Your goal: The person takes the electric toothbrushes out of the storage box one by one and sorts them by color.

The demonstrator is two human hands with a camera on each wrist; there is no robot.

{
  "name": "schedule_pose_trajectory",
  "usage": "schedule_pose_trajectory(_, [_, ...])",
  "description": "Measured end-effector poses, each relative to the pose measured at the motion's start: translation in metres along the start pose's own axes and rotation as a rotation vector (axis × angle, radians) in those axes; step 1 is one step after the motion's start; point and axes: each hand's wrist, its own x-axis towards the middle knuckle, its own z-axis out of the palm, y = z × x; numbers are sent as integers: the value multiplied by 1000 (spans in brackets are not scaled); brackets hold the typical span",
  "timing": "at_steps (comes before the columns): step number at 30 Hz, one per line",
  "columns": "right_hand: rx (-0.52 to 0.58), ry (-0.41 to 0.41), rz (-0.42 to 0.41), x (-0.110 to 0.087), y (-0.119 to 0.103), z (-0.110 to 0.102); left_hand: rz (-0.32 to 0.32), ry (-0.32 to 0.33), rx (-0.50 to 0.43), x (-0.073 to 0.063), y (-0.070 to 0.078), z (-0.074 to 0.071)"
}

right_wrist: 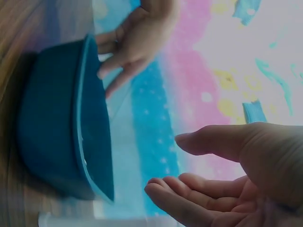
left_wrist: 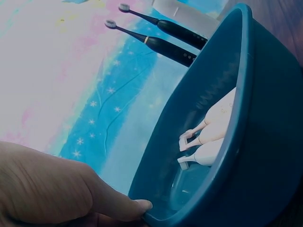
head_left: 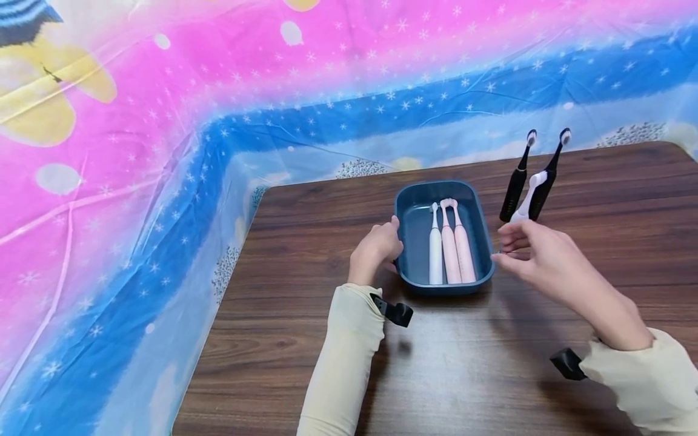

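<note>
A dark blue plastic basin (head_left: 402, 200) sits on the table, with one white electric toothbrush (head_left: 435, 257) and two pink electric toothbrushes (head_left: 449, 254) lying side by side inside. At its left side my left hand (head_left: 377, 247) grips the rim, the thumb on the edge in the left wrist view. My right hand (head_left: 551, 260) is just off the basin's right side, holding nothing; thumb and fingers are apart in the right wrist view. Behind that hand stands another white toothbrush (head_left: 536, 181), its lower part hidden. Two black electric toothbrushes (head_left: 513, 191) stand upright beside it.
The brown wooden table (head_left: 272, 339) ends at the back and left against a patterned pink and blue cloth (head_left: 338, 66). A black wrist camera (head_left: 395, 312) is strapped to the left sleeve, and another (head_left: 568, 363) to the right.
</note>
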Motion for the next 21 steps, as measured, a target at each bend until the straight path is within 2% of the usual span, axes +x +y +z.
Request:
schedule_pose_trajectory(7, [34,-140,26,24,-12,24,-6,3,-16,0,-1,1])
schedule_pose_trajectory(13, [45,-185,81,45,-15,43,10,-1,3,0,1,1])
schedule_pose_trajectory(21, [33,-286,133,72,-17,66,-19,0,-10,0,0,-1])
